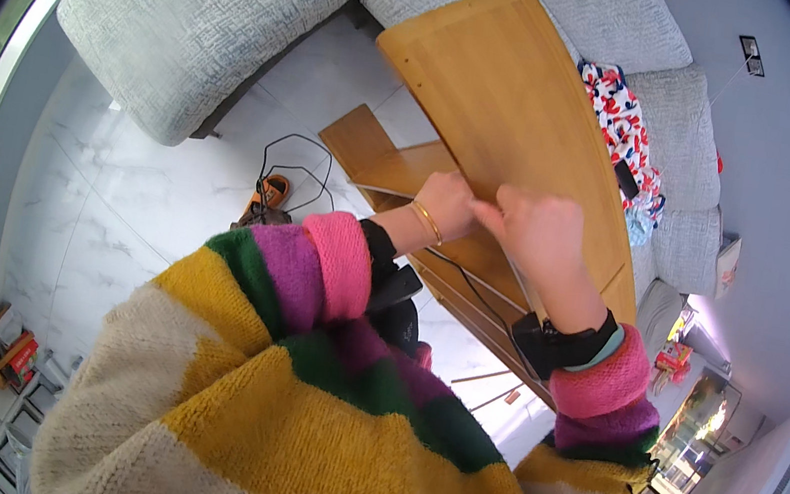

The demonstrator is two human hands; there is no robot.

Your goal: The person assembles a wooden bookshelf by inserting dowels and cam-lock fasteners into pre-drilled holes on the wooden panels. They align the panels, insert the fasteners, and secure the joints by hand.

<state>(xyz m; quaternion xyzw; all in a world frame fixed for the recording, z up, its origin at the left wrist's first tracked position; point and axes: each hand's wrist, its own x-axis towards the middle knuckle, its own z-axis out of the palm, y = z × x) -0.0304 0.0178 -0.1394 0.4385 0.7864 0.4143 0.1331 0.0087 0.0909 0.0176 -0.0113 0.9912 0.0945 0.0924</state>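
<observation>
My left hand (pixel 447 206), with a gold bangle at its wrist, is closed at the near edge of a wooden table (pixel 528 94). Right beside it, my right hand (pixel 541 229) is also curled closed, its thumb pointing at the left fingers. The two hands almost meet or touch. Any item between their fingers is too small or hidden to make out. Black bands with small devices (pixel 543 344) wrap both wrists. A thin black cable (pixel 471 283) runs below the hands in front of the table's shelves.
Grey sofa sections (pixel 216 10) stand left and behind the table. A red, white and navy patterned cloth (pixel 624 128) and a dark phone-like object (pixel 626 178) lie at the right. On the marble-look floor are an orange slipper (pixel 268 192) and looped black cable (pixel 327 159).
</observation>
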